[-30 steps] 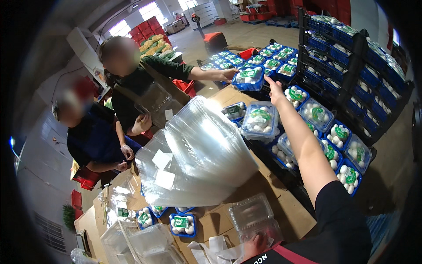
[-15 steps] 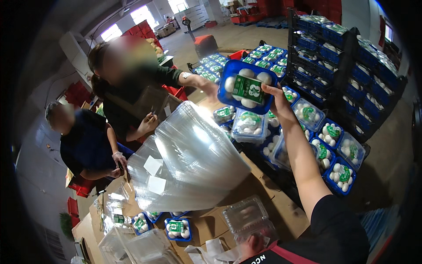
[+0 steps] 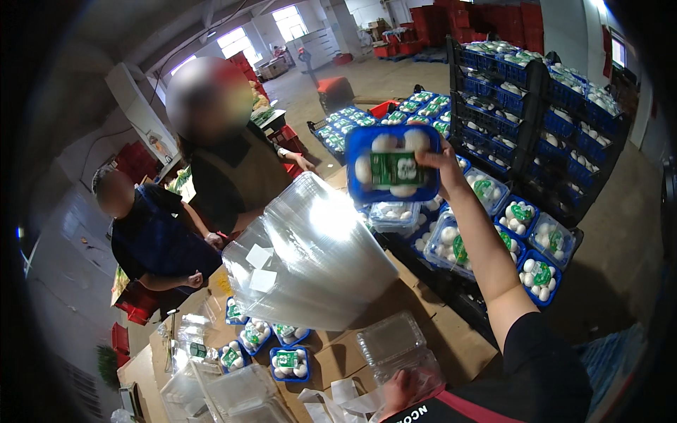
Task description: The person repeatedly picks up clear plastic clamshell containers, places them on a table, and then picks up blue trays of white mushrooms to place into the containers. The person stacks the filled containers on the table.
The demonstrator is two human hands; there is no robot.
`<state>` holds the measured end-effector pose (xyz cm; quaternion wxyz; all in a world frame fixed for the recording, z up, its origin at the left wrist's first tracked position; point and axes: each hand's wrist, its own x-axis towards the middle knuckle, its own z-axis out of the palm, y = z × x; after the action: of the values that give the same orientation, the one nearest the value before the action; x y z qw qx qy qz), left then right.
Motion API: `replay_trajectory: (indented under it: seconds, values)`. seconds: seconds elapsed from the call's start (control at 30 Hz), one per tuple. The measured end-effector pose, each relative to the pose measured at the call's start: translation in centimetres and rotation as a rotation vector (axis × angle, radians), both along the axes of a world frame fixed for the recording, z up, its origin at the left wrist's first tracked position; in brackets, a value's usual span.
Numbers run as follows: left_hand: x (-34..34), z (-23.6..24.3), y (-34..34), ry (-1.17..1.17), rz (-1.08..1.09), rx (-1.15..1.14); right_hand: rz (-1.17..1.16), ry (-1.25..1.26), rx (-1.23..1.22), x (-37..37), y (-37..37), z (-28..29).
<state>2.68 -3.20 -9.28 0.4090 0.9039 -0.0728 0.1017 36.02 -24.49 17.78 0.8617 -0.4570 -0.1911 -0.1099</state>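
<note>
Raised in front of me, my right hand [image 3: 443, 168] grips the right edge of a blue tray of white mushrooms [image 3: 391, 189] with a green label. The tray is tilted up toward me and slightly blurred. Low at the front of the table, my left hand [image 3: 399, 389] has its fingers curled at the near part of an open clear plastic box [image 3: 392, 342]; part of the fingers is hard to make out. Several more mushroom trays [image 3: 289, 362] sit on the table left of the box. A big stack of clear plastic lids [image 3: 317, 271] lies beyond it.
Filled mushroom packs [image 3: 541, 276] crowd a surface at the right, with stacked dark crates [image 3: 525, 120] behind. Two co-workers stand across the table, one in a tan apron [image 3: 238, 169], one in dark blue [image 3: 159, 240]. Paper slips [image 3: 264, 280] lie on the lids.
My right hand has turned the mushroom tray more level and lowered it slightly. The nearer co-worker has drawn an outstretched arm back. More mushroom trays show beside the lid stack.
</note>
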Motion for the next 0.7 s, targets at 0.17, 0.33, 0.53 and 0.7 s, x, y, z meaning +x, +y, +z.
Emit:
replay_trajectory:
  seconds: [0.17, 0.33, 0.53, 0.7]
  values:
    - [-0.3, -1.4, 0.2, 0.046, -0.016, -0.025, 0.144, 0.563, 0.751, 7.2, 1.8, -3.2]
    - [-0.4, -2.1, 0.5, 0.093, -0.026, 0.092, 0.048, 0.621, 0.488, 13.6, 5.0, -6.5]
    - [-0.3, -2.3, 0.4, 0.067, 0.005, 0.1, -0.116, 0.753, 0.1, 19.8, 10.9, -9.0]
    - [0.2, -1.5, 0.3, 0.109, -0.01, 0.053, -0.193, 0.862, 0.01, 21.7, 15.0, -12.8]
